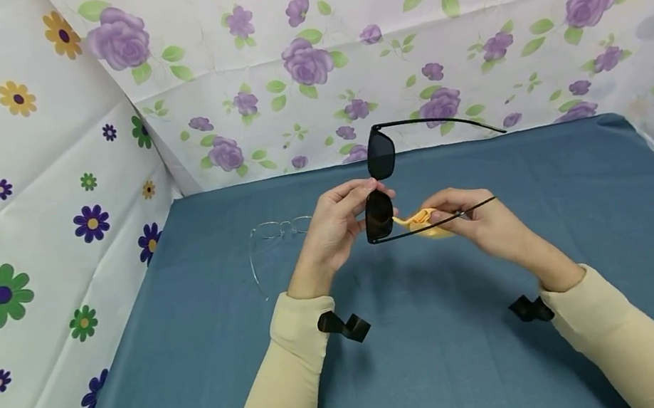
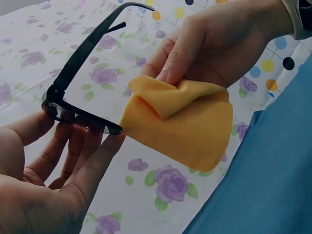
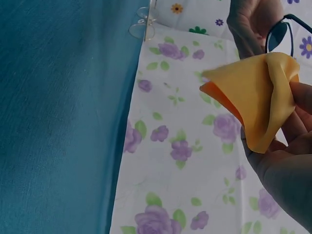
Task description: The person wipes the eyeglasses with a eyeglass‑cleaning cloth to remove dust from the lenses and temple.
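Black-framed sunglasses (image 1: 380, 155) with dark lenses are held up above the table, temples spread open and pointing right. My left hand (image 1: 338, 220) pinches them at the middle of the frame, near the bridge. In my right hand (image 1: 479, 218) a yellow cleaning cloth (image 1: 426, 222) is gripped between thumb and fingers, close to the lower lens. The left wrist view shows the cloth (image 2: 183, 126) hanging folded beside the frame's end, its corner by the left fingertips. From the right wrist, the cloth (image 3: 253, 97) partly covers the sunglasses behind it.
Thin wire-framed eyeglasses (image 1: 281, 229) lie on the blue tablecloth (image 1: 456, 355), left of and behind the left hand. A white floral sheet (image 1: 264, 63) hangs along the table's back edge, and another flowered sheet (image 1: 29, 210) covers the left side.
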Motion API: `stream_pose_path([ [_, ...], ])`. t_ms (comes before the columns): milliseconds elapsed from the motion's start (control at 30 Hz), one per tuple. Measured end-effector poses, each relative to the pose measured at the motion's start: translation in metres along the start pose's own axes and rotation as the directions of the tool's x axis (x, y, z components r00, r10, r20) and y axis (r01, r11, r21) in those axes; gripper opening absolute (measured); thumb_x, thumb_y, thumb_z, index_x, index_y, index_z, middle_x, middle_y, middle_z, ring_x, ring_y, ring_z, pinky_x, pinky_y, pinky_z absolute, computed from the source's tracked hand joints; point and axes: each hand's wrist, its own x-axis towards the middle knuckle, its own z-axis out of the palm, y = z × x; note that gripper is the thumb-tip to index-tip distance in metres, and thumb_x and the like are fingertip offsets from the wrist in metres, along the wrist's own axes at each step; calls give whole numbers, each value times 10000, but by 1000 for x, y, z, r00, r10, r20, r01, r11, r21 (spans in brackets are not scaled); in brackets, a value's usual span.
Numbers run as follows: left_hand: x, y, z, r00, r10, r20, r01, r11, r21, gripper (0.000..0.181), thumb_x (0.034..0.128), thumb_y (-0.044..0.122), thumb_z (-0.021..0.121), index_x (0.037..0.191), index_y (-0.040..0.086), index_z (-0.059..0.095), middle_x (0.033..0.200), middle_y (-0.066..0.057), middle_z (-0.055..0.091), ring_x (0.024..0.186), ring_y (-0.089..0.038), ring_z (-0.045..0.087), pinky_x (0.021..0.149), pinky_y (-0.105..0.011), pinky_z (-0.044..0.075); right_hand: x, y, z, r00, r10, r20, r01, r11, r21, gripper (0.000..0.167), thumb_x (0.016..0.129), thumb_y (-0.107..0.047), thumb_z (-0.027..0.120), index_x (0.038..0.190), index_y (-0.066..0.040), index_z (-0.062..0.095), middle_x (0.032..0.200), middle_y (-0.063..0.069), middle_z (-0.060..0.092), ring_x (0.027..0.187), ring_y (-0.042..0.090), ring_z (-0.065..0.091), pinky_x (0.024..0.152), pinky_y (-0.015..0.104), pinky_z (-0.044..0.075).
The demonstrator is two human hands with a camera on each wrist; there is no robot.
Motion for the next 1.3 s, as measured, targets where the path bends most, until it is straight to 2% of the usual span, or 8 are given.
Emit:
stream_pose_path([
  [333, 1, 0, -1, 1000, -3, -31, 3, 1000, -4, 207, 1063, 127, 612, 1133, -38, 715, 1022, -81, 743, 1119, -301, 697, 1017, -514, 545, 0, 1, -10, 995, 61, -83, -60, 998, 5, 256, 1071, -207, 624, 1239, -41, 722, 1120, 67, 725, 948, 204, 701, 797, 259, 574],
  [567, 2, 0, -1, 1000, 14, -24, -14, 1000, 3, 188, 1066, 116, 605, 995, 125, 780, 1024, -75, 730, 1211, -434, 620, 1006, -509, 555, -2, -1, -14, 993, 62, -101, -68, 996, -56, 264, 1072, -242, 624, 1244, -69, 726, 1127, 78, 713, 949, 196, 691, 791, 262, 560],
  [800, 3, 1, -2, 1000, 26, -8, -26, 1000, 4, 185, 1061, 94, 604, 995, 109, 777, 1022, -88, 725, 1038, -261, 710, 1003, -536, 551, -3, 2, -21, 993, 45, -112, -54, 995, -80, 264, 1079, -217, 611, 1257, -54, 717, 1117, 83, 719, 945, 171, 696, 795, 245, 560],
  [1033, 1, 2, -1, 999, 38, -33, -35, 996, 85, 133, 1043, 102, 644, 1020, 68, 771, 1050, -104, 725, 1031, -272, 716, 980, -509, 569, -3, 2, -30, 992, 43, -119, -53, 995, -84, 263, 1080, -216, 608, 1260, -58, 718, 1102, 63, 716, 924, 166, 699, 785, 226, 566],
  [1133, 0, 4, -1, 997, 63, -53, -51, 977, 205, 128, 1026, 135, 679, 1073, 52, 764, 1102, -85, 728, 1107, -251, 695, 1013, -477, 549, -4, 3, -37, 990, 46, -136, -58, 995, -86, 253, 1077, -189, 611, 1261, -50, 716, 1091, 28, 719, 910, 160, 689, 771, 224, 555],
  [1200, 0, 4, -1, 993, 98, -58, -76, 949, 305, 156, 1013, 142, 699, 1101, 29, 761, 1143, -76, 715, 1132, -244, 674, 1032, -459, 529, -6, 5, -44, 988, 44, -150, -60, 993, -106, 247, 1075, -171, 613, 1257, -39, 714, 1074, 11, 717, 887, 157, 677, 749, 221, 548],
  [1233, 0, 5, -2, 991, 121, -54, -94, 930, 355, 169, 1008, 140, 707, 1107, 15, 761, 1162, -76, 705, 1141, -243, 666, 1045, -451, 518, -6, 6, -47, 986, 46, -157, -65, 991, -115, 245, 1073, -168, 617, 1255, -37, 715, 1066, 2, 716, 877, 153, 673, 739, 220, 544],
  [1300, 1, 6, -4, 984, 173, -45, -130, 864, 487, 180, 999, 157, 725, 1099, 17, 778, 1184, -59, 691, 1136, -228, 654, 1043, -437, 510, -7, 10, -55, 985, 48, -167, -72, 987, -143, 247, 1069, -159, 622, 1259, -31, 713, 1063, -7, 714, 867, 139, 667, 727, 209, 538],
])
